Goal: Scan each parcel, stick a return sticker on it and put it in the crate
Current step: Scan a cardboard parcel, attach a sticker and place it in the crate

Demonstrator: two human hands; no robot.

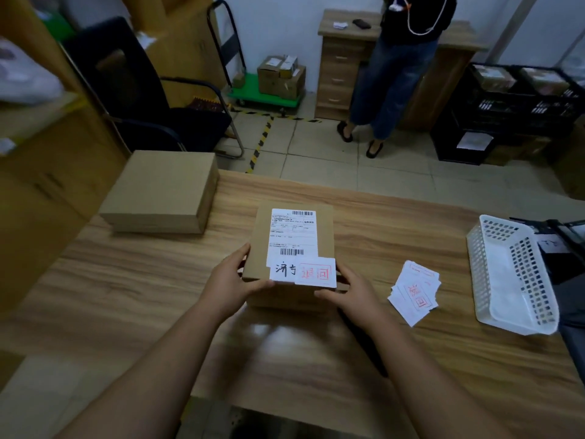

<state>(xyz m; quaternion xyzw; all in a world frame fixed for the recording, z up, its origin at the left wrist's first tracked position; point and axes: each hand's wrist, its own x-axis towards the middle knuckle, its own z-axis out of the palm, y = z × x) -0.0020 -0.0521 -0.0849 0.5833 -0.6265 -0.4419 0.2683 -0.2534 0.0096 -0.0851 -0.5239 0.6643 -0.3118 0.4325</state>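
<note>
A small cardboard parcel [323, 229] with a white shipping label lies on the wooden table [126, 296] in front of me. A white return sticker with red characters [316, 274] is on its near edge, overlapping the label. My left hand [231, 280] grips the parcel's near left corner. My right hand [351, 293] holds its near right side, fingers against the front face. A loose pile of return stickers [414, 293] lies to the right of the parcel.
A larger plain cardboard box [161, 191] sits at the table's far left. A white perforated plastic basket [512, 274] lies at the right edge. Black crates with parcels [519, 99] stand at the far right; a person [389, 90] stands by a wooden cabinet. A black chair [133, 99] is at far left.
</note>
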